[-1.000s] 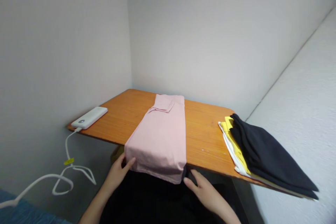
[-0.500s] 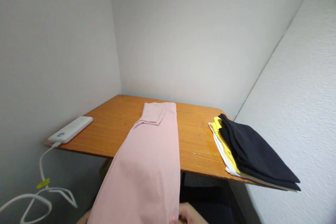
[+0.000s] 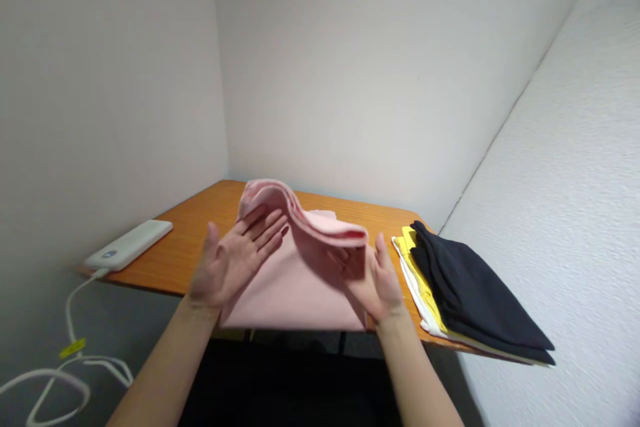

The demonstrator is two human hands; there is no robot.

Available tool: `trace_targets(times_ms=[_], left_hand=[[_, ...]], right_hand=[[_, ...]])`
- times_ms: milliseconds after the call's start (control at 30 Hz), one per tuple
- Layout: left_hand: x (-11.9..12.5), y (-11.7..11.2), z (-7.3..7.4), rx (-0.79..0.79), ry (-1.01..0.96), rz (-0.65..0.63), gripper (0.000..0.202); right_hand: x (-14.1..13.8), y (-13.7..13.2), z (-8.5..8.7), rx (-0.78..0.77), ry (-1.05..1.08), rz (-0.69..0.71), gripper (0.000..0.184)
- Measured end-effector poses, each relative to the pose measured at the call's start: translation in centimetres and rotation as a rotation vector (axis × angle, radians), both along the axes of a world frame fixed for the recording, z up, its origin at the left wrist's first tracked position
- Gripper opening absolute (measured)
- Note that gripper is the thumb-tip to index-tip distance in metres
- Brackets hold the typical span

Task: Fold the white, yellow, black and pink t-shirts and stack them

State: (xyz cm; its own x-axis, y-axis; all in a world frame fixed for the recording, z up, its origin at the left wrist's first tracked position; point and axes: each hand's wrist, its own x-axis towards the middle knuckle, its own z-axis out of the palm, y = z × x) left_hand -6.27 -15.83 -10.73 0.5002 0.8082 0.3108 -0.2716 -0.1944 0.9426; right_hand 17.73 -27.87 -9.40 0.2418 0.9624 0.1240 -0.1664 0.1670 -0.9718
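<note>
A pink shirt (image 3: pixel 300 287) lies folded over on the table, its near fold hanging slightly past the front edge. Its upper layer is lifted and curves in a wave above the rest. My left hand (image 3: pixel 237 257) is open, palm up, fingers stretched out beneath the raised layer at the left. On the other side my right hand (image 3: pixel 375 280) is open too, its thumb apart and its fingertips in shadow under the layer's right end. Both hands support the cloth from below without gripping it.
At the table's (image 3: pixel 200 220) right edge a stack holds a folded black garment (image 3: pixel 480 293), a yellow one (image 3: pixel 427 287) and a white one (image 3: pixel 417 297). A white power bank (image 3: pixel 130 245) sits at the left edge, its white cable (image 3: pixel 70 320) hanging down. Walls enclose the table.
The shirt's near part, which hung toward me off the table, has been brought up and over the far part. My hands rose from the bottom edge and have opened.
</note>
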Motion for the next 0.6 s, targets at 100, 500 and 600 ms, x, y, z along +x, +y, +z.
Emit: trace_targets(times_ms=[100,500,600], left_hand=[[1.4,2.3,-0.2,0.225,0.110,0.144,0.068],[1.3,7.4,-5.6,0.256,1.244,0.316,0.055],[0.8,6.2,-6.1,0.232,1.109,0.204,0.044]], right_hand=[[1.7,3.1,-0.3,0.054,-0.235,-0.175,0.056],[1.8,1.7,-6.6,-0.529,-1.345,-0.464,0.036],[2.4,-0.2,-6.4,-0.422,-1.174,-0.407,0.018]])
